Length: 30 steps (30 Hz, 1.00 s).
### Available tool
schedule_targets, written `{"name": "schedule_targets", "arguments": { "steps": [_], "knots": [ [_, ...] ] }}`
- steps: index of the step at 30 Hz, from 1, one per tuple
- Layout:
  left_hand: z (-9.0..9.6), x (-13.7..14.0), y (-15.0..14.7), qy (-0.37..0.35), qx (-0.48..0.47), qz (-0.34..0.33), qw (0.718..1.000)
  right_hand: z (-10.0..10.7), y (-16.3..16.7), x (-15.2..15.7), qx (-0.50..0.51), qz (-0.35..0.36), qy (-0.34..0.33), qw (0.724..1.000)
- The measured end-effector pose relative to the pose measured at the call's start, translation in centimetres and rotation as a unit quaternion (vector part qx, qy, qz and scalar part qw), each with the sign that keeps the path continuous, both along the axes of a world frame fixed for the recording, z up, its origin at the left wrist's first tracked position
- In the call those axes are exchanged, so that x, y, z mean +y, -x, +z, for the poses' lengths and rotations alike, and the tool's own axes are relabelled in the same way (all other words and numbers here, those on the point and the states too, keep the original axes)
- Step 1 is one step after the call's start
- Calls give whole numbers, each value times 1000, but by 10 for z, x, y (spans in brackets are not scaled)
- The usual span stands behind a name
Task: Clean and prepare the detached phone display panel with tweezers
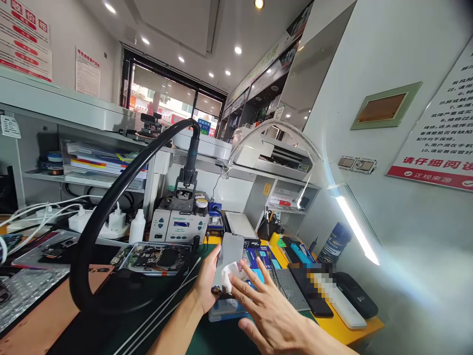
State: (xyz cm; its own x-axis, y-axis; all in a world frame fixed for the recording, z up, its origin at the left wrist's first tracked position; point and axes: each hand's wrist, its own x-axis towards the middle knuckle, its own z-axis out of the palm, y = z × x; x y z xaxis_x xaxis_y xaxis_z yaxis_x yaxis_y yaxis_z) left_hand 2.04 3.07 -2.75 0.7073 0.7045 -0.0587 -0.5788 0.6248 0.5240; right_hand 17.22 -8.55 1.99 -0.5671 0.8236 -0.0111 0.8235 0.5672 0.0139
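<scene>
A smartphone [232,249] stands tilted up in front of me, its grey glass face towards me. My left hand [207,281] grips it along the left edge, fingers partly behind it. A crumpled white wipe [228,277] lies against the lower part of the glass. The fingertips of my right hand [264,305] press that wipe onto the phone; the fingers are long and apart, the thumb free below. Under the phone, a clear plastic case with blue edges [225,313] rests on the green mat [201,330].
A black flexible tube [83,246] arches across the left side. Behind stands a grey soldering station [181,227], with a white bottle [137,227] beside it. An opened circuit board [158,259] lies left; a black phone [312,291] and a white power bank [349,308] lie right. A lit lamp [356,229] hangs there.
</scene>
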Motion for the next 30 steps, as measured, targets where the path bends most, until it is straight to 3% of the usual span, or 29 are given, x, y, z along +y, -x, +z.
{"name": "schedule_targets", "arguments": {
  "steps": [2, 9, 17, 25, 30],
  "knots": [
    [-1, 0, -1, -2, -1, -3, 1000, 0, -3, 1, 5, 7, 6, 1000],
    [-10, 1, -3, -2, 8, -8, 1000, 4, -23, 26, 3, -76, -89, 993],
    [-8, 2, -3, -18, -5, -35, 999, -7, -18, 14, 8, -21, -56, 998],
    [3, -10, 1, -68, 13, -54, 996, 6, -50, 62, 115, -102, -131, 979],
    [12, -16, 5, -96, 12, -43, 994, 4, -66, 78, 227, -165, -148, 948]
  ]
}}
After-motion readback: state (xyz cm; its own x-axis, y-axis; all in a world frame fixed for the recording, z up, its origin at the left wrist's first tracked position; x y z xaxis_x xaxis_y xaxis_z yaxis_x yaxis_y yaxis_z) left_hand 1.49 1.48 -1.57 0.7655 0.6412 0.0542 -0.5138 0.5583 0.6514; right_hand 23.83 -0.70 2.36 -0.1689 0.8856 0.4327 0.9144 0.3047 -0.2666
